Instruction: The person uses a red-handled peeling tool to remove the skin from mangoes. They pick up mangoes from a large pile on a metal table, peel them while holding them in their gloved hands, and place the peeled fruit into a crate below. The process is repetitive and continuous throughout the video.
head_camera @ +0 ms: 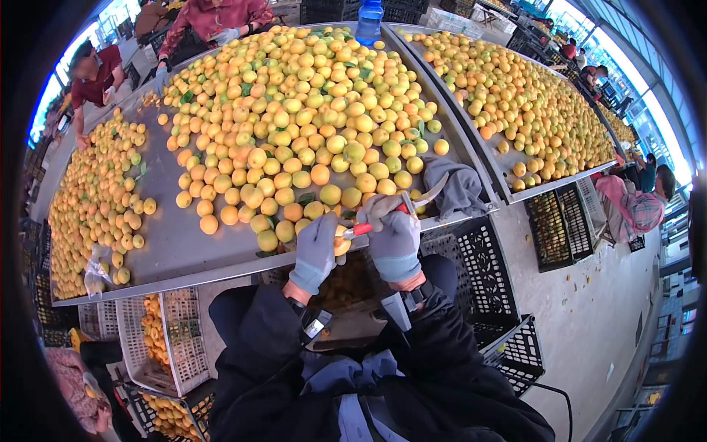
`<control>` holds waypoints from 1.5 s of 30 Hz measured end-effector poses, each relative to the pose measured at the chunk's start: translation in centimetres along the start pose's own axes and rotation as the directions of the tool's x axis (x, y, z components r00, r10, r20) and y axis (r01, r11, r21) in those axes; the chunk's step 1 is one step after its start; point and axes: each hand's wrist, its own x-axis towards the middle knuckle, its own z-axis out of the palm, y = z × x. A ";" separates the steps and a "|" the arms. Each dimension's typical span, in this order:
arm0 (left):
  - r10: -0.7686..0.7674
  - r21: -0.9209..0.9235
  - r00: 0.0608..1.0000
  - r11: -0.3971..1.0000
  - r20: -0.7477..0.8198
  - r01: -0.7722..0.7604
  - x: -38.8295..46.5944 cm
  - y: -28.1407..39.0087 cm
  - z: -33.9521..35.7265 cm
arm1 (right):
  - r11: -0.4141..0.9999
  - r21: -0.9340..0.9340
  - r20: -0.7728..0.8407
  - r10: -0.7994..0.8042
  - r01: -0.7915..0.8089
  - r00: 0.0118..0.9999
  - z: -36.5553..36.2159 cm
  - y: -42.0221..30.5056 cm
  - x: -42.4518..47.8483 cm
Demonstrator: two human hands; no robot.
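Note:
My left hand, in a grey work glove, holds a yellow-orange fruit over the near edge of a metal sorting table. In my gloved right hand is a red-handled tool, its end against that fruit. A curved blade juts from the same hand to the upper right; how it joins the red handle is hidden by my fingers. Just beyond both hands lies a wide heap of yellow-orange fruit with some green leaves. A grey cloth rests at the table's near right corner.
Black plastic crates stand under the table at my right, white crates with fruit at the lower left. A blue bottle stands at the far edge. A second table with fruit adjoins on the right. Several people are around the tables.

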 end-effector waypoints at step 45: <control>-0.111 -0.475 0.993 0.872 0.040 0.117 -0.3 -1.2 0.9 | 0.796 0.562 -0.151 0.365 -0.224 0.919 0.8 0.9 -0.6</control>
